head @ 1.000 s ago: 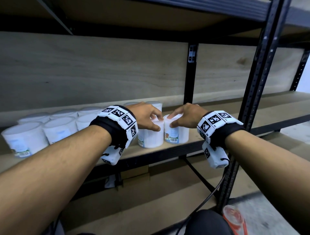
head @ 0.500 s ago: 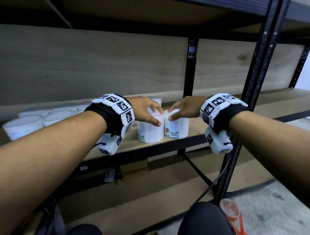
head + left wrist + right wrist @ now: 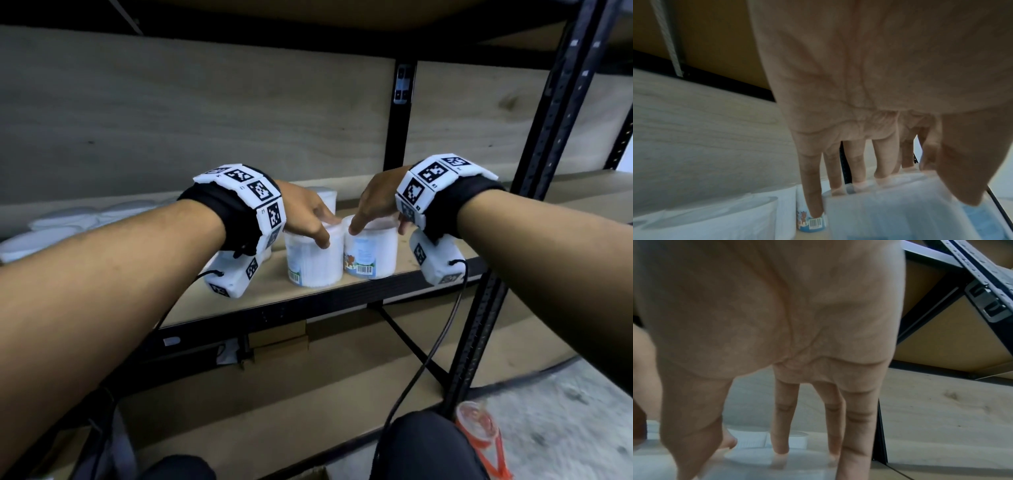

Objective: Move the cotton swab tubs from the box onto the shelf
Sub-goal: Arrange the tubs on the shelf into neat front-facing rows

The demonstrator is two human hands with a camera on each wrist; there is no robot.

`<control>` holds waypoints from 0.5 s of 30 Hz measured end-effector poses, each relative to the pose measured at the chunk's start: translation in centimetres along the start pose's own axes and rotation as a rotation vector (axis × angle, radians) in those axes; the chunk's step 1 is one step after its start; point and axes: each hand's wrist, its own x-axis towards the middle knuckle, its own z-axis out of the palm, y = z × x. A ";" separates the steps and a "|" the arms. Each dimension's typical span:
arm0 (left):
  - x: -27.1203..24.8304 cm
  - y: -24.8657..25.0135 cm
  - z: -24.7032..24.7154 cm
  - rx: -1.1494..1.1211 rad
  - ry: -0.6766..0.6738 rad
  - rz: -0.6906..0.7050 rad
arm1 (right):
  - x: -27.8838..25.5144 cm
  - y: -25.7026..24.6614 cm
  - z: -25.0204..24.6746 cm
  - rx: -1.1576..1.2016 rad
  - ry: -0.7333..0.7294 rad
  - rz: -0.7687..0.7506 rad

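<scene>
Head view: I see each hand — left hand (image 3: pixel 306 214), right hand (image 3: pixel 375 198) — grasping a tub on the shelf (image 3: pixel 428 274). Left wrist alone shows another tub's barcode (image 3: pixel 815 223) — unreadable.

Under the left-hand fingers (image 3: pixel 318 236) stands a translucent white plastic tub (image 3: pixel 313 260) with a pale blue label and a small green-edged barcode patch. Under the right-hand fingers (image 3: pixel 356 226) the matching translucent white tub (image 3: pixel 371 255) carries a blue label with a brown cartoon figure and a black-and-white barcode. Beyond the left fingers, more white-lidded tubs (image 3: pixel 61 226) show pale grey. The shelf board (image 3: pixel 428 291) is light tan wood grain, edged in black metal. Both wrists wear black fabric bands (image 3: pixel 222 212) with white blocks printed in black square-code patterns.
</scene>
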 end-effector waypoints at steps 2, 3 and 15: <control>0.1 0.0 -0.3 -0.035 -0.007 0.001 | -0.1 0.0 -0.1 -0.003 -0.002 0.001; 0.2 -0.1 -0.3 -0.054 -0.014 0.002 | 0.0 0.1 -0.2 -0.003 -0.003 -0.003; 0.0 -0.1 -0.3 -0.231 -0.010 -0.092 | 0.2 0.5 0.1 0.073 -0.113 -0.102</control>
